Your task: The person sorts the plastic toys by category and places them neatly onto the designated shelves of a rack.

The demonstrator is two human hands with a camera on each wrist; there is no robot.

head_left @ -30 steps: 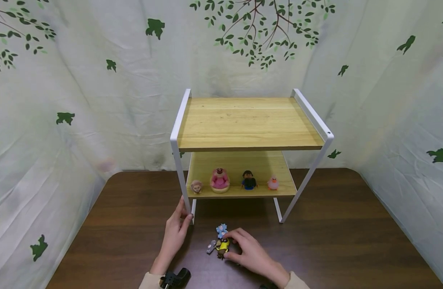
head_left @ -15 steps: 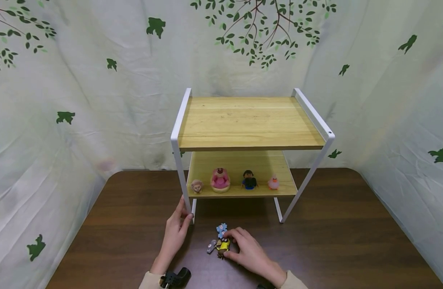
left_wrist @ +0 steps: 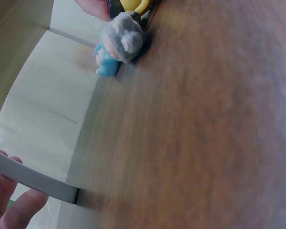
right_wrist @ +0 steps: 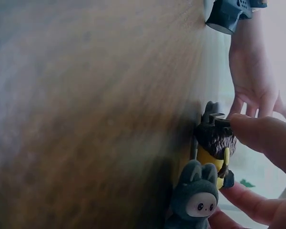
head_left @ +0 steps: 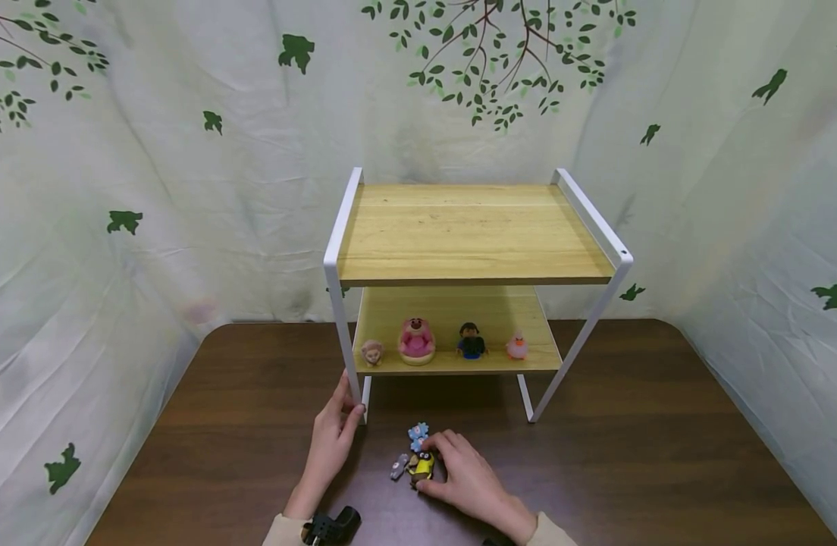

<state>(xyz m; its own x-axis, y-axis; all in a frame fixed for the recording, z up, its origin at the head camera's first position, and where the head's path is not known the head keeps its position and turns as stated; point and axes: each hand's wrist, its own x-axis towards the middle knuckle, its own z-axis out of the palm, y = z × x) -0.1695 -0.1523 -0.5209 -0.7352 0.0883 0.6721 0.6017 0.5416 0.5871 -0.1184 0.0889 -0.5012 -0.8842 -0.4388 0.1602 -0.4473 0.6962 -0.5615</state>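
My left hand (head_left: 332,440) grips the white front-left leg (head_left: 341,326) of a two-tier shelf low down, thumb on one side and fingers behind. Over the table, my right hand (head_left: 469,478) pinches a yellow figurine (head_left: 425,465) with dark brown fur between thumb and fingers; the figurine lies on or just above the tabletop. Close to it are a small grey figurine (head_left: 399,466) and a light blue one (head_left: 418,434). In the right wrist view a blue-grey figurine (right_wrist: 195,200) with long ears and a pale face stands beside the yellow one.
The lower shelf board (head_left: 452,303) bears a row of several toys, including a pink bear (head_left: 415,341) and a dark-haired figure (head_left: 470,341). Above is the bare upper board (head_left: 473,231). Leaf-printed curtains (head_left: 207,189) enclose the brown table (head_left: 630,440).
My right hand has shifted slightly left, its thumb closing in along the lower end of the yellow figurine. The left hand keeps its place on the shelf leg.
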